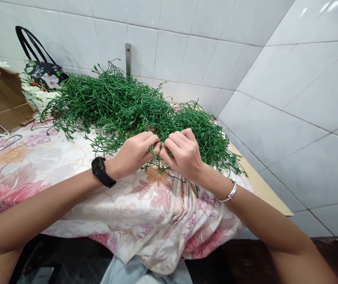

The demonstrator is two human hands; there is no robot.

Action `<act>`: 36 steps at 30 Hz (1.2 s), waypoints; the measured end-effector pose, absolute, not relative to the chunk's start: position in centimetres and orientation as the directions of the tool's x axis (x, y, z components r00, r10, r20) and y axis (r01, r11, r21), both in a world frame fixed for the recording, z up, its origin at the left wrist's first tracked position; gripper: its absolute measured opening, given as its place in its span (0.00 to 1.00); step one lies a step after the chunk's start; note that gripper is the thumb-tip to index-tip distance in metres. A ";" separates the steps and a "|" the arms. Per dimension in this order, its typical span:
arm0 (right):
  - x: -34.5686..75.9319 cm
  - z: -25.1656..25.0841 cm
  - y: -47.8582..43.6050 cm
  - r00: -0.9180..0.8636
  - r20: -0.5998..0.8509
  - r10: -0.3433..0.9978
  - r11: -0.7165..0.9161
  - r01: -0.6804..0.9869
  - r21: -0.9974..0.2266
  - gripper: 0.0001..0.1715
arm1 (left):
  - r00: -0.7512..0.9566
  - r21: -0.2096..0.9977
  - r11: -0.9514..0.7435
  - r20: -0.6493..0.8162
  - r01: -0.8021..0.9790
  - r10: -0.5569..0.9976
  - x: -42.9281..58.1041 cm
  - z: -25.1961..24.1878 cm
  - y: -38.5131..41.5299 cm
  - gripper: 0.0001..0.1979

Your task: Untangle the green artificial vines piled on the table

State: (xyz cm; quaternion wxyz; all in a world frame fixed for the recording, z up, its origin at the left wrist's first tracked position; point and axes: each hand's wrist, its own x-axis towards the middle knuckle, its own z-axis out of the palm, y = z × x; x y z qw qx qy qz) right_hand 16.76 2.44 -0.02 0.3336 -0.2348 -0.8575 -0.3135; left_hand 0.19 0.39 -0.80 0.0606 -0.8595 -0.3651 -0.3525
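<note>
A big tangled heap of thin green artificial stems [121, 102] with small buds at their tips lies on a flowered cloth. At the heap's front edge my left hand [141, 150], with a black watch on its wrist, is closed on green stems. My right hand [183, 152], a silver bangle at its wrist, is closed close beside it, the knuckles of both nearly touching. Bits of green stem [156, 161] poke out between and below the fingers. The fingertips themselves are hidden, so exactly how many stems each one pinches cannot be made out.
The flowered cloth [68, 165] covers the table and hangs over its front edge. At left stand a cardboard box [3, 98], a bent metal wire frame [9, 144] and a black floral bag [43, 75]. White tiled walls rise behind and at right; a metal bracket [128, 59] is on the back wall.
</note>
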 end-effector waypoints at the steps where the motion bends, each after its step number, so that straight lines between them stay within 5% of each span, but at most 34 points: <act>1: 16.7 0.0 2.4 -0.659 0.727 0.191 0.689 0.618 0.380 0.17 | 0.473 0.158 -0.721 0.657 0.675 0.587 0.2 -0.7 0.3 0.07; 36: 15.9 -0.2 1.3 -0.577 0.755 0.311 0.693 0.682 0.235 0.18 | 0.340 0.414 -0.663 0.620 0.624 0.707 0.8 0.1 -0.1 0.08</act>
